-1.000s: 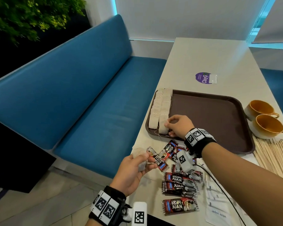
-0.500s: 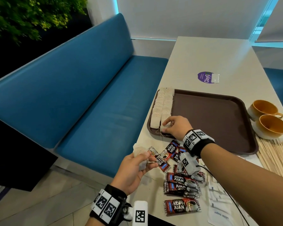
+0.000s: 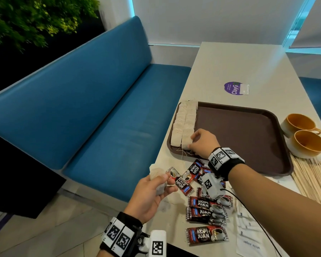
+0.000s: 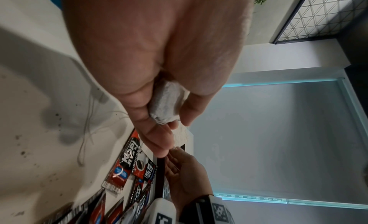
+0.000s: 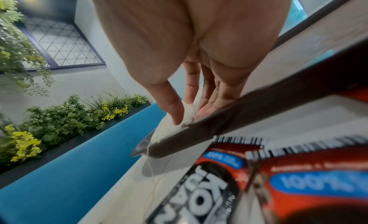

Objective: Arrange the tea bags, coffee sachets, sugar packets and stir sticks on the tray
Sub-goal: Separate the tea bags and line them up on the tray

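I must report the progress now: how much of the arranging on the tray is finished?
Done: two rows of tea bags lie along the far-left side of the tray. In hand: the right hand sets a tea bag at the near end of a row; the left hand holds more. Left: coffee sachets, sugar packets and stir sticks lie on the table.

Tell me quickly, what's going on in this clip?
A person is lining up tea bags along the tray's left edge. The right hand sets one at the near end of the row; the left hand holds more tea bags ready. Coffee sachets, sugar packets and stir sticks lie on the table.
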A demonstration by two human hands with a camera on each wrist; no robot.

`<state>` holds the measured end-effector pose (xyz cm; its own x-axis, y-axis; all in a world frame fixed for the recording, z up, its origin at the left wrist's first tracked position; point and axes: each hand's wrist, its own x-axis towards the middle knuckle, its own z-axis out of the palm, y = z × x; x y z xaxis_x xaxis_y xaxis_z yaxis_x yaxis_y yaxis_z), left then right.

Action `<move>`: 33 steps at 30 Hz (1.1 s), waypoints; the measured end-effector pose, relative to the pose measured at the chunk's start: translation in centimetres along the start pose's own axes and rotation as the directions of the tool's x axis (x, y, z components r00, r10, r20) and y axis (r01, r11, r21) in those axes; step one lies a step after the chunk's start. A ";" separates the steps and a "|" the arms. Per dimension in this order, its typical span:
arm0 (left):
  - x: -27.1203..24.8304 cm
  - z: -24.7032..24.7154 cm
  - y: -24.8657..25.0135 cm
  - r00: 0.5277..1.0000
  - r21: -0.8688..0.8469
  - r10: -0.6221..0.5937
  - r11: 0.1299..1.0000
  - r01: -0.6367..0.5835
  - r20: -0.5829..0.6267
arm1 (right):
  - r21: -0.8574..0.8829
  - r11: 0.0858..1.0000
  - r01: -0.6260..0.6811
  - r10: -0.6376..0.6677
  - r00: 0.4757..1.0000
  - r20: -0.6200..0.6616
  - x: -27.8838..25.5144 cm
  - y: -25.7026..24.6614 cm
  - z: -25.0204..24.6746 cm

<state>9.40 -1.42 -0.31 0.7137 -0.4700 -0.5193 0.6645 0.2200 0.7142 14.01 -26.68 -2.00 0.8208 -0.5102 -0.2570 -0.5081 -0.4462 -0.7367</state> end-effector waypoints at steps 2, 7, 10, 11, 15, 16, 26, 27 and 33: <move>0.0 0.1 0.0 1.000 -0.003 0.003 1.000 -0.003 0.008 | 0.013 1.000 0.003 -0.003 1.000 0.003 -0.1 -0.3 0.1; -0.1 -0.1 0.2 0.999 -0.016 0.024 1.000 -0.023 0.035 | 0.041 0.999 -0.019 0.019 1.000 0.005 -0.5 -0.4 -0.4; -0.1 -0.2 0.4 0.998 -0.040 0.018 0.999 -0.016 0.054 | 0.060 0.998 0.020 -0.020 1.000 -0.012 -1.5 -0.7 -1.0; -0.1 -0.1 0.4 0.998 -0.051 0.015 0.999 -0.012 0.061 | 0.065 0.997 0.049 -0.048 0.999 -0.016 -2.3 -1.0 -1.3; -0.3 0.6 0.4 0.993 -0.081 0.009 0.997 0.000 0.116 | 0.141 0.977 0.163 -0.176 0.981 0.086 -6.9 -2.5 -2.0; -0.4 0.8 0.3 0.991 -0.079 0.009 0.997 0.002 0.137 | 0.167 0.968 0.187 -0.210 0.969 0.131 -8.1 -2.6 -2.0; -1.7 2.2 0.1 0.946 0.010 -0.009 1.000 0.006 0.325 | 0.373 0.878 0.301 -0.344 0.937 0.055 -15.2 -1.6 -1.4; -1.7 2.3 0.1 0.943 0.021 -0.015 1.000 0.009 0.333 | 0.367 0.872 0.325 -0.365 0.930 0.043 -15.5 -1.6 -1.5; -1.7 3.1 -0.2 0.937 0.075 -0.023 0.997 -0.004 0.349 | 0.259 0.857 0.446 -0.456 0.890 -0.024 -16.3 -1.4 -2.1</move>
<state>7.36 -3.33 1.85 0.5763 -0.7437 -0.3387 0.6429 0.1568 0.7497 0.81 -19.28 4.59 0.9558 -0.2676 0.1221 -0.0015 -0.4195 -0.9077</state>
